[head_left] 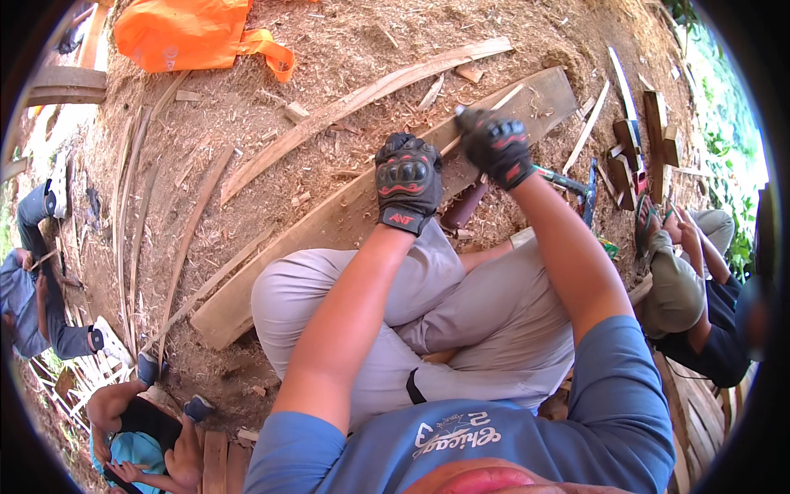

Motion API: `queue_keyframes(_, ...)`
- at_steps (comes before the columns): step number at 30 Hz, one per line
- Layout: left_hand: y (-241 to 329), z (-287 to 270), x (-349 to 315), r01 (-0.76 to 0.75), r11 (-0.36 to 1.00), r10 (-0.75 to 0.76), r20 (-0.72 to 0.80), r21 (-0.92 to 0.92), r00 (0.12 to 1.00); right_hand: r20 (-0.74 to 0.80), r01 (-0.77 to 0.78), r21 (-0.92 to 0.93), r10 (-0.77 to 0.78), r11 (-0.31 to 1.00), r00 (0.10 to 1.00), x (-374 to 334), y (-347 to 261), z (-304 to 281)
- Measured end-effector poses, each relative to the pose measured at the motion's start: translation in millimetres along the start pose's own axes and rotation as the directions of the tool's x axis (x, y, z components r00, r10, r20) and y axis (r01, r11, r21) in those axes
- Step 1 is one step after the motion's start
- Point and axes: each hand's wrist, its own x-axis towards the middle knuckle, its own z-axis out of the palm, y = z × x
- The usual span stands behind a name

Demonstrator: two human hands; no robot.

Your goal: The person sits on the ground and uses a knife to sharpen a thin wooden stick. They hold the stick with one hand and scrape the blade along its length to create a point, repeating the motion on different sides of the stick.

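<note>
Both of my hands wear black gloves with red trim and hard knuckle guards. My left hand (407, 179) is closed round a thin pale wooden strip (508, 96), above a long flat plank (329, 218). Just right of it, my right hand (496, 146) is blurred and closed beside the strip. A small greyish tip pokes out past its far side; the rest of what it grips is hidden. The plank slants across the ground in front of my crossed legs. A dark reddish-brown rounded object (465, 206) lies below my hands, near my shin.
A tool with a green handle (559, 177) lies right of my forearm. Curved wood strips (354, 103) and shavings cover the ground. An orange bag (185, 37) lies at the far left. Other people sit at the left (37, 288), lower left (152, 436) and right (691, 288).
</note>
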Motion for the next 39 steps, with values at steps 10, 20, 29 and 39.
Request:
queue_keyframes(10, -4, 2, -1, -0.042, 0.998, 0.044, -0.032, 0.036, 0.999, 0.031, 0.023, -0.017, -0.023, 1.0, 0.999, -8, -20, 1)
queue_keyframes(20, -3, 4, -5, -0.086, 0.993, 0.096, -0.117, 0.086, 0.988, -0.021, 0.079, -0.042, -0.08, 0.996, 0.997, -9, -8, 7)
queue_keyframes(29, -5, 2, -1, -0.082, 0.994, 0.085, -0.038, 0.068, 0.996, 0.043, 0.054, -0.078, -0.051, 0.995, 0.998, -23, -16, 23)
queue_keyframes(39, -7, 5, -4, -0.06, 0.997, 0.062, -0.058, 0.046, 0.996, -0.027, -0.097, -0.011, 0.096, 0.995, 0.995, -5, -9, 2)
